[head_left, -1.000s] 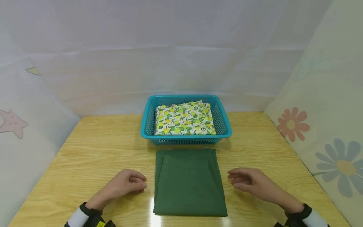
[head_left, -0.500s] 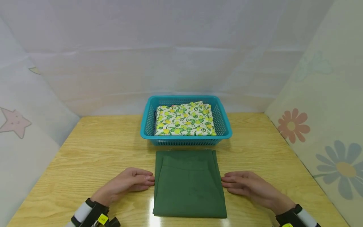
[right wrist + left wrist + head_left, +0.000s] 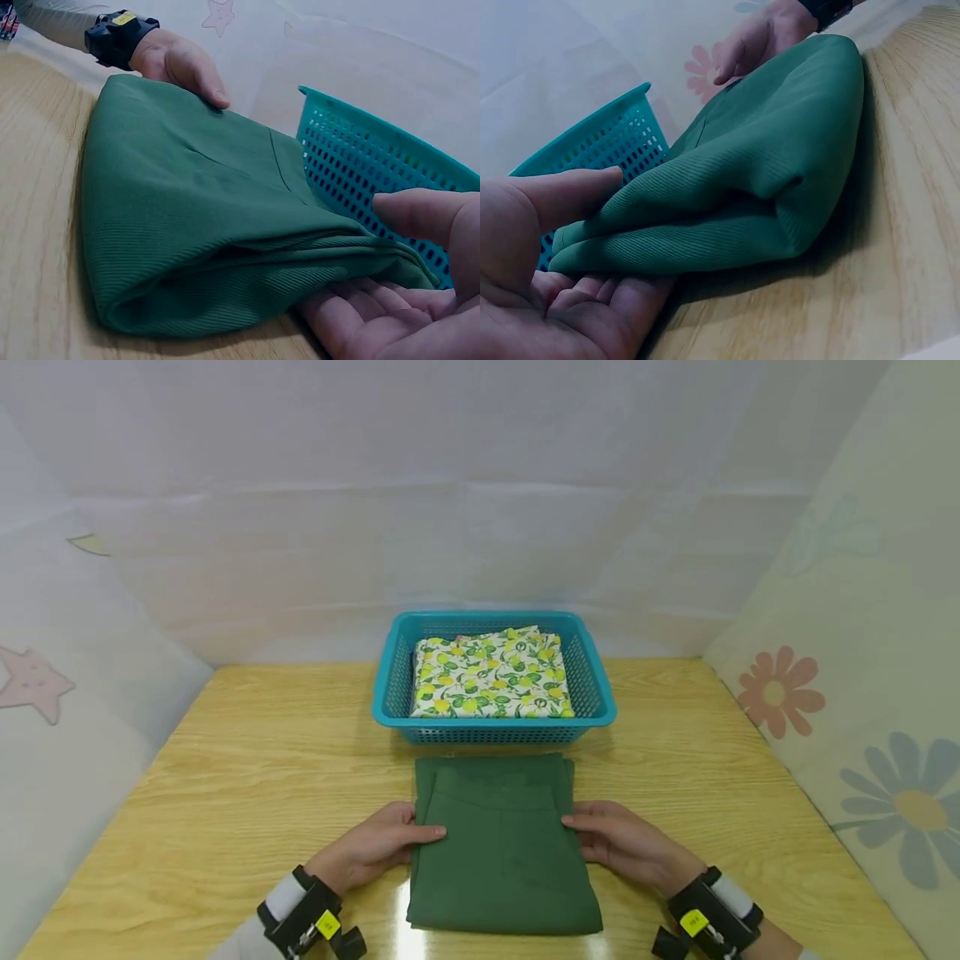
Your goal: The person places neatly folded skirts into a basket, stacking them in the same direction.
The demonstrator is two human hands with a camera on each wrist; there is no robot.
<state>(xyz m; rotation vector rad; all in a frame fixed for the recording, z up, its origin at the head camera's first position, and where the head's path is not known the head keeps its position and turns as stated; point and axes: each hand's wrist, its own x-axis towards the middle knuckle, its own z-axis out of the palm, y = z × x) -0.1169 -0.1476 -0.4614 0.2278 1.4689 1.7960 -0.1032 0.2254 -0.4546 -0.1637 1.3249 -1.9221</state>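
Observation:
A folded dark green garment, with a curved seam near its far end, lies on the wooden table before me. My left hand grips its left edge, thumb on top and fingers underneath. At the right edge, my right hand has its fingers tucked under the cloth and its thumb over it. The left wrist view shows the layers of the green garment bunched between thumb and fingers. From the right wrist, the folds of the garment bulge upward, the fingers beneath them and the thumb above.
Just beyond the garment stands a turquoise perforated basket. Inside lies a folded cloth with a lemon print. White sheeting hangs behind the table, and a floral-printed sheet is on the right.
Both hands have moved inward from beside the garment to its two edges. Their fingers have gone under the cloth and the thumbs over it, and its sides have risen slightly.

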